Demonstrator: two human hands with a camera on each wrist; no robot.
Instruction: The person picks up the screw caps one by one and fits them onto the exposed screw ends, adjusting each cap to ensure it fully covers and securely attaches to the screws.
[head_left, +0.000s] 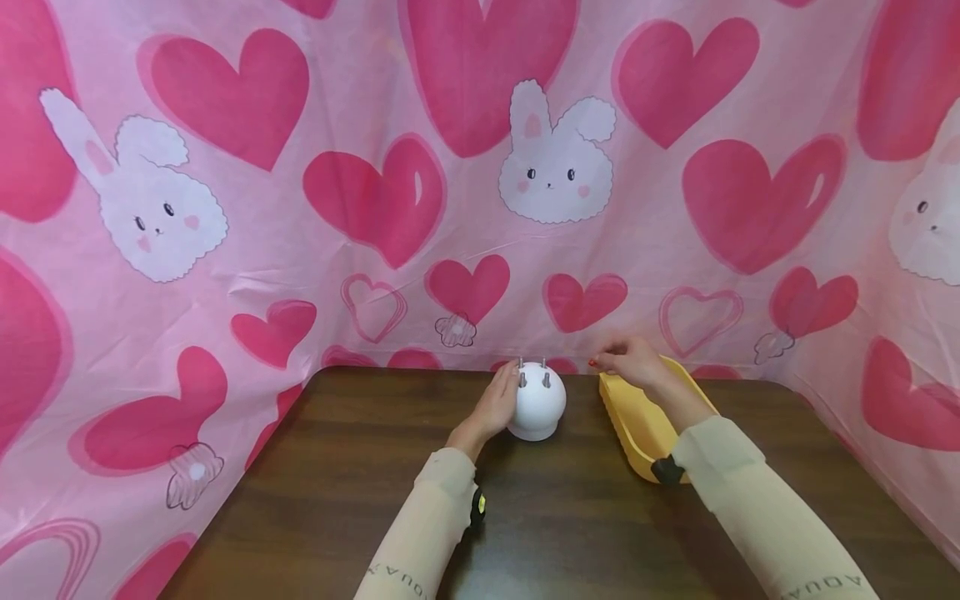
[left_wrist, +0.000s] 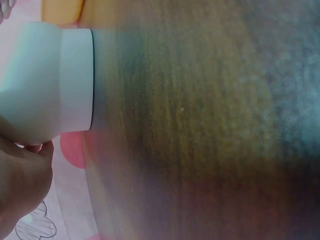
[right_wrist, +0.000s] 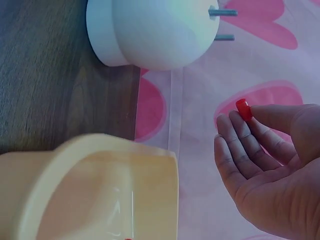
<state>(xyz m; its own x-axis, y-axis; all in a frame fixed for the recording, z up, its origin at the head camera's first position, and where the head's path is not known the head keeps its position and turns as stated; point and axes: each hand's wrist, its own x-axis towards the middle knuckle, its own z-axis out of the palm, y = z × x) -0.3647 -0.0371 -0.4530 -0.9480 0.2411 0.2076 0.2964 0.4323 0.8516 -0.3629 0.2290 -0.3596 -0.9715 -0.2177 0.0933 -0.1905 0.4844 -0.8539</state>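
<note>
A white ball (head_left: 542,408) on a short round base stands upright on the table, with several threaded metal studs (head_left: 547,380) sticking up from its top. My left hand (head_left: 495,405) rests along the ball's left side, its fingers fairly straight against the surface. In the left wrist view this hand (left_wrist: 25,180) lies against the ball, with most fingers hidden. My right hand (head_left: 636,365) is raised over the far end of the yellow tray. Between thumb and forefinger it pinches a small red cylindrical piece (right_wrist: 244,109); the other fingers are loosely bent and hold nothing.
The yellow tray (head_left: 619,427) sits right of the ball, partly covered by the right forearm. A bit of red shows inside it at the right wrist view's bottom edge. Behind the brown wooden table (head_left: 360,483) hangs a pink curtain (head_left: 480,242) with hearts and rabbits.
</note>
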